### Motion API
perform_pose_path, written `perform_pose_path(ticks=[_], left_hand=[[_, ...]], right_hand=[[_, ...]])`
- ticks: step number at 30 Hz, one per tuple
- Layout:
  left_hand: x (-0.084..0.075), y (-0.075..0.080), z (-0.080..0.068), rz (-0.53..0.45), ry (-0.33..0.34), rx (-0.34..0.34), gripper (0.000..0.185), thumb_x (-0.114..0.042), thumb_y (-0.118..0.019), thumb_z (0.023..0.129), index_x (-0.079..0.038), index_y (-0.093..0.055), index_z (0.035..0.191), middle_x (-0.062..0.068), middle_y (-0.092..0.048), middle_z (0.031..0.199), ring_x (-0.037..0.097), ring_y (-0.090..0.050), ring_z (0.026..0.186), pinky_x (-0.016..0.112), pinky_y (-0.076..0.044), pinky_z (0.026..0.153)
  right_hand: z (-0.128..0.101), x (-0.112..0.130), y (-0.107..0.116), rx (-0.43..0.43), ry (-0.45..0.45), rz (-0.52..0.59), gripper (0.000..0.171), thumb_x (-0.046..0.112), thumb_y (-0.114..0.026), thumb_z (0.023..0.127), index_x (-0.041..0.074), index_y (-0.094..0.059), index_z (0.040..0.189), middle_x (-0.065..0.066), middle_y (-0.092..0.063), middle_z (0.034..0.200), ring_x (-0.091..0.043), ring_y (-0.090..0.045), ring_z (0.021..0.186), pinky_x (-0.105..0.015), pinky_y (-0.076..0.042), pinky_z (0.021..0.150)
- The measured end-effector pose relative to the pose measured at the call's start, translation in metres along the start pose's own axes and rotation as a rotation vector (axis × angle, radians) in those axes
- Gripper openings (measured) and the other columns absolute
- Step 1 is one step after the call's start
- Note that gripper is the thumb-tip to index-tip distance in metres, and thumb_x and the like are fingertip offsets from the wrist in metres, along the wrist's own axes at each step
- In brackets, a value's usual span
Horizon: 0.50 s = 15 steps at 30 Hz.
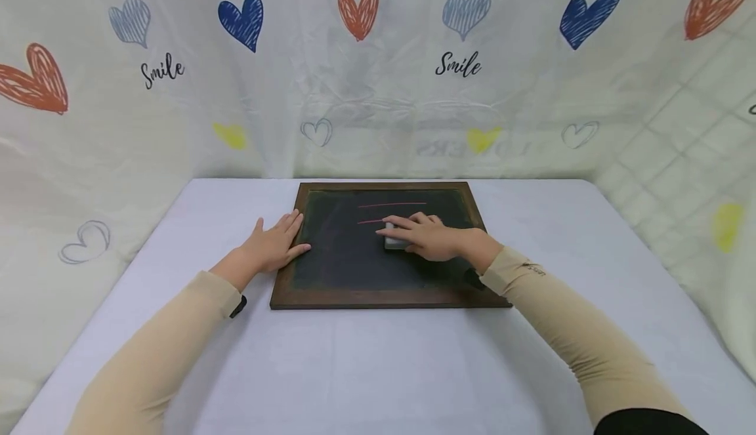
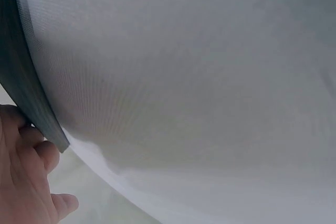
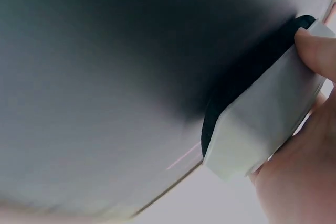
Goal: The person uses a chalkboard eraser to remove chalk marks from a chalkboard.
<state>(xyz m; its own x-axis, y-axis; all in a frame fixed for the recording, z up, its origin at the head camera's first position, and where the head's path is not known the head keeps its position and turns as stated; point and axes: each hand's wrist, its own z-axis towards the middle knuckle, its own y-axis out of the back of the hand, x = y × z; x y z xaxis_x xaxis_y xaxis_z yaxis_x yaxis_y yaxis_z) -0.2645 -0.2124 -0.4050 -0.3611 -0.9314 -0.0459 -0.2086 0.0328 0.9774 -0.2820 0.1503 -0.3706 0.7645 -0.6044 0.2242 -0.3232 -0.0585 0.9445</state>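
Head view: chalkboard [image 1: 339, 251] in a brown wooden frame [image 1: 378, 299], lying on the white desk [image 1: 366, 372]. Eraser [image 1: 394, 244] on the board's surface, right of centre, just below the lower red line [image 1: 370, 222]; upper red line [image 1: 392, 205] runs clear above it. From here only a pale patch of the eraser shows; the right hand [image 1: 436, 239] covers the rest.

Right wrist view gives what the head view hides: the eraser from the side, with the thumb on one long edge, the hand pinching its body. One faint pinkish line visible just past its far end.

Left hand [image 1: 268, 246]: fingers straight, thumb spread from them, at the frame's left side, holding nothing. Left wrist view adds the fingers close up at the frame's dark edge; eraser outside that view.

Eraser, appearance: blocky, pale grey-white body, smooth, angled corners; thick black pad beneath, rounded at its ends, pad side toward the board. Board dark, nearly black, greenish along its borders.
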Motion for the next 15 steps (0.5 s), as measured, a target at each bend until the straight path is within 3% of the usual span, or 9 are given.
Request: perform_pose_path(ticks=[4, 8, 11, 15], left_hand=[[-0.001, 0.003, -0.003, -0.002, 0.004, 0.004, 0.081, -0.05, -0.042, 0.109, 0.003, -0.013, 0.163, 0.021, -0.009, 0.169, 0.037, -0.016, 0.155, 0.073, -0.006, 0.115], [-0.002, 0.004, -0.003, 0.001, 0.003, 0.005, 0.081, -0.051, -0.041, 0.109, 0.003, -0.015, 0.163, 0.022, -0.011, 0.169, 0.037, -0.018, 0.154, 0.073, -0.007, 0.115], [-0.002, 0.004, -0.001, 0.0, 0.0, 0.006, 0.081, -0.052, -0.041, 0.109, 0.003, -0.015, 0.163, 0.022, -0.011, 0.169, 0.037, -0.018, 0.154, 0.073, -0.007, 0.115], [-0.002, 0.003, -0.001, 0.007, -0.001, 0.007, 0.082, -0.052, -0.042, 0.109, 0.003, -0.015, 0.163, 0.022, -0.011, 0.169, 0.037, -0.017, 0.154, 0.073, -0.007, 0.115]], right_hand=[[-0.036, -0.026, 0.0, -0.047, -0.054, 0.065, 0.063, 0.005, -0.054, 0.106, 0.013, -0.028, 0.163, -0.02, -0.016, 0.168, -0.046, -0.036, 0.135, -0.065, -0.032, 0.102], [-0.052, -0.037, -0.001, -0.096, -0.056, 0.083, 0.06, 0.0, -0.055, 0.104, 0.009, -0.034, 0.16, -0.023, -0.021, 0.166, -0.047, -0.039, 0.129, -0.063, -0.035, 0.096], [-0.048, -0.038, -0.002, -0.118, -0.042, 0.063, 0.059, -0.002, -0.056, 0.103, 0.01, -0.039, 0.159, -0.022, -0.023, 0.166, -0.046, -0.041, 0.127, -0.063, -0.035, 0.095], [-0.026, -0.026, 0.0, -0.087, -0.032, 0.038, 0.06, 0.001, -0.055, 0.105, 0.014, -0.038, 0.16, -0.018, -0.02, 0.168, -0.045, -0.038, 0.13, -0.064, -0.032, 0.099]])
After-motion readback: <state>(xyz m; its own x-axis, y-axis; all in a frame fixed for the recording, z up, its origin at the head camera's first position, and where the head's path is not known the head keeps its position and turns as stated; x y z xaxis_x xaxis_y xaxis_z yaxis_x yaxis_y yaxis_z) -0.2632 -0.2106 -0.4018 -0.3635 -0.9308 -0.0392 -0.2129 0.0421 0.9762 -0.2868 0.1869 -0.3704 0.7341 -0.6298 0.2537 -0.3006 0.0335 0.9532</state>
